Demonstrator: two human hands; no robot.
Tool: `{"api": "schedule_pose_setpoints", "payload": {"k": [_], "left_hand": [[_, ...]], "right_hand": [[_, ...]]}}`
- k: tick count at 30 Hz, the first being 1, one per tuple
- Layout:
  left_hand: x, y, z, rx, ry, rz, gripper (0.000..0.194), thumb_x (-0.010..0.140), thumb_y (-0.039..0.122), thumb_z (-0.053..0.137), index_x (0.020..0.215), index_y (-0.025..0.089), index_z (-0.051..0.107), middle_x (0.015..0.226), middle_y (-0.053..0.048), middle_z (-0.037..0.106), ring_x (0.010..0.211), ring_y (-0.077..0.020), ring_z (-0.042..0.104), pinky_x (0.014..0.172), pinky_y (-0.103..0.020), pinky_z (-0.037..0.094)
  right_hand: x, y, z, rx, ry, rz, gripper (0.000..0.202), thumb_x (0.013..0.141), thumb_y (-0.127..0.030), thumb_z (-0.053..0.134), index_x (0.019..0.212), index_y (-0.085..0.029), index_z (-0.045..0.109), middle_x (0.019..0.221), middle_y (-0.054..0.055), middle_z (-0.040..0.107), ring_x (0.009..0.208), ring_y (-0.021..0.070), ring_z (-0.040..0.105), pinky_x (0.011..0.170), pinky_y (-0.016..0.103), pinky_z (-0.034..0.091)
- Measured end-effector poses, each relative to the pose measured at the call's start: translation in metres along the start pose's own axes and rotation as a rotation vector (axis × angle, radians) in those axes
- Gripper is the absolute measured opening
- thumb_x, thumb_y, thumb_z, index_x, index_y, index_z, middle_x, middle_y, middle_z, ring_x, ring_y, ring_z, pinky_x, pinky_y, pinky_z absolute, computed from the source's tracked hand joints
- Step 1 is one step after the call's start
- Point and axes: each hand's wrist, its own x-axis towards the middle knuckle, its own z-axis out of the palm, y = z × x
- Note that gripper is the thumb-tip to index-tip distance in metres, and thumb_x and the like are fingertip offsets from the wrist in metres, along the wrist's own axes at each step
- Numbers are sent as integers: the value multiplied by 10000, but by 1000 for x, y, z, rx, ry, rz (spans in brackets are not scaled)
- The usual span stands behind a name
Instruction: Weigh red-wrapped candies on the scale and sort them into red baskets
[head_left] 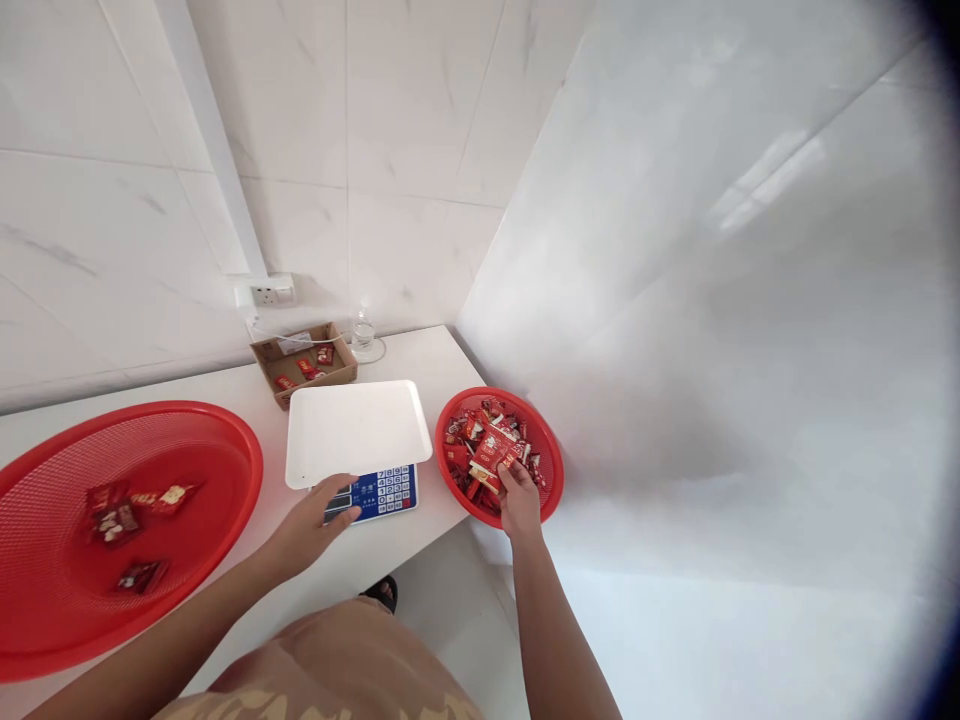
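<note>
My right hand (519, 492) is over the small red basket (555, 465), its fingers closed on the edge of a red candy packet (492, 448). Beneath it the basket holds several red wrapped pieces. My left hand (324, 515) rests at the left front of a digital scale (394, 492), fingers apart, partly covering its display. A white tray (358, 428) with nothing on it sits on top of the scale, behind the blue keypad. At the far left, a large red basket (225, 450) holds several red wrapped packets, slightly blurred.
Behind the tray stands a cardboard box (342, 366) with several red packets inside. Beside it is a clear bottle-like object (363, 332) with a white cable. A wall socket (273, 292) is above the white table (442, 365). A pale wall rises on the right.
</note>
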Motion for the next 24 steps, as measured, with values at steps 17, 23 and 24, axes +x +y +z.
{"api": "schedule_pose_setpoints", "payload": {"k": [17,23,24], "left_hand": [[-18,18,2,-1012,-181,-351,329,746,307,680,1026,152,604,1035,-140,693,974,-287,655,849,-443,511],[-20,1,-8,-1094,-71,-415,348,743,280,681,1045,128,600,1047,-159,683,973,-296,654,836,-444,528],[-18,-1,-10,-1111,-33,-436,339,746,271,678,1039,121,596,1028,-157,686,948,-288,663,818,-434,538]], "right_hand": [[-96,6,120,-30,-661,328,409,598,-419,754,903,-211,579,902,29,668,737,153,592,621,270,436],[-96,21,138,-116,-597,326,467,557,-440,771,899,-214,547,760,-5,658,602,124,548,542,243,363],[-95,23,140,-104,-598,339,492,557,-457,768,926,-217,550,786,2,663,622,132,565,556,250,379]]}}
